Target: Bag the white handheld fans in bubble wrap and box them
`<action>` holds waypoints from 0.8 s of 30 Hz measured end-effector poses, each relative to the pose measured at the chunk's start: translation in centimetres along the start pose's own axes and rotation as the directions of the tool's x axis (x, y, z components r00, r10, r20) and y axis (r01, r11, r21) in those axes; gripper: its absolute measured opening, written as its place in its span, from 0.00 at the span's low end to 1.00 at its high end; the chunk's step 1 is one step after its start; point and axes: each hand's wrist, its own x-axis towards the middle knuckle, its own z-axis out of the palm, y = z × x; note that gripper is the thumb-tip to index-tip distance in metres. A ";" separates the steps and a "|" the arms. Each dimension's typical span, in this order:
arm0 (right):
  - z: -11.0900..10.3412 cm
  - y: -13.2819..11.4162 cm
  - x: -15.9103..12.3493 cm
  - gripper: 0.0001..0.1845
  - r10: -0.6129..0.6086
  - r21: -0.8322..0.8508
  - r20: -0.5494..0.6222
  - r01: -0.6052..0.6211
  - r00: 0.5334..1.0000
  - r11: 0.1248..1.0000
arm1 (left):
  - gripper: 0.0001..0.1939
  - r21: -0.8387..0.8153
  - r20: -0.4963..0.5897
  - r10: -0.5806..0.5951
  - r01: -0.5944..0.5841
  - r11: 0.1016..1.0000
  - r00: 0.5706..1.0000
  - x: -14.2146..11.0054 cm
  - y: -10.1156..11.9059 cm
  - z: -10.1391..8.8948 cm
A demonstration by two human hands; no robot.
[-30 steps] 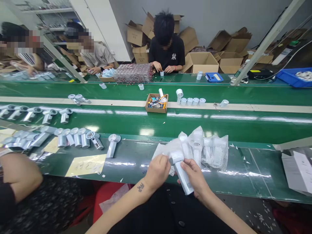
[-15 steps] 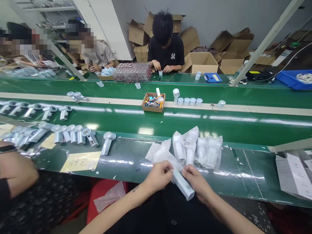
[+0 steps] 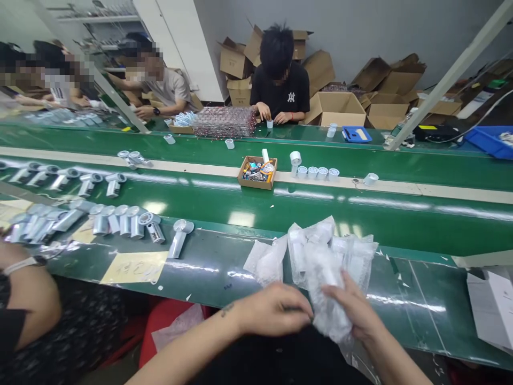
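Observation:
My right hand (image 3: 355, 307) is closed around a clear bubble-wrap bag (image 3: 326, 291) with a pale handheld device inside, its outline blurred by the wrap. The bag is tilted over the bench's front edge. My left hand (image 3: 276, 307) is just left of it, thumb and fingertips drawn together at the bag's side; whether they pinch its edge is hidden. Right behind lie several bagged devices (image 3: 352, 256) and a white wrap bag (image 3: 270, 262). To the left, an unwrapped pale device (image 3: 180, 238) with a round head and straight handle rests on the bench.
More unwrapped devices (image 3: 120, 220) line the bench at left, by a yellow paper sheet (image 3: 136, 267). Across the green conveyor (image 3: 208, 200) stands a small parts box (image 3: 256, 184). Co-workers (image 3: 280, 91) sit opposite; another person's arm (image 3: 30, 283) is at left. White cartons (image 3: 491, 305) stand at right.
The device, whose handle was bare between both hands, is now covered by the bubble-wrap bag and raised in my right hand. My left hand has shifted off the handle to the bag's side.

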 end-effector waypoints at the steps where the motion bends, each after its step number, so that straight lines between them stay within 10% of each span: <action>1: -0.8 -0.3 1.5 0.45 -0.117 -0.108 -0.141 0.103 0.983 0.989 | 0.12 0.038 -0.194 -0.141 0.151 0.988 0.971 -0.8 -1.7 -2.4; 2: -1.7 -0.6 3.2 0.48 -0.235 -0.241 -0.268 0.171 0.934 0.955 | 0.12 0.066 -0.433 -0.267 0.326 0.943 0.861 -1.8 -3.6 -5.1; 4: -3.4 -1.0 6.6 0.51 -0.416 -0.513 -0.446 0.155 0.792 0.844 | 0.15 0.027 -0.829 -0.379 0.707 0.707 0.411 -4.4 -7.5 -10.9; 7: -4.3 -0.8 9.9 0.47 -0.650 -0.788 -0.411 0.111 0.639 0.606 | 0.28 -0.098 -0.911 -0.395 0.873 0.477 0.113 -8.8 -13.0 -18.0; 10: -2.7 -0.7 10.6 0.39 -0.787 -0.910 -0.332 0.043 0.520 0.412 | 0.38 -0.190 -0.866 -0.493 0.965 0.182 -0.077 -12.5 -17.7 -21.3; 12: -0.4 -1.3 10.7 0.35 -0.757 -0.913 -0.323 0.023 0.568 0.407 | 0.39 -0.169 -0.801 -0.591 0.983 0.073 -0.094 -14.4 -20.4 -22.1; 16: 4.0 -3.4 13.1 0.41 -0.419 -0.817 -0.348 -0.053 0.839 0.574 | 0.32 -0.069 -0.747 -0.664 0.988 0.135 0.039 -16.6 -23.9 -22.2; 19: 5.3 -4.2 15.8 0.38 -0.335 -0.773 -0.440 -0.161 0.833 0.614 | 0.23 -0.097 -0.769 -0.634 0.964 0.247 0.085 -17.2 -24.6 -22.2; 24: 4.2 -4.0 15.4 0.25 -0.427 -0.788 -0.418 -0.086 0.802 0.609 | 0.19 -0.241 -0.838 -0.544 0.864 0.442 0.045 -16.3 -23.8 -21.4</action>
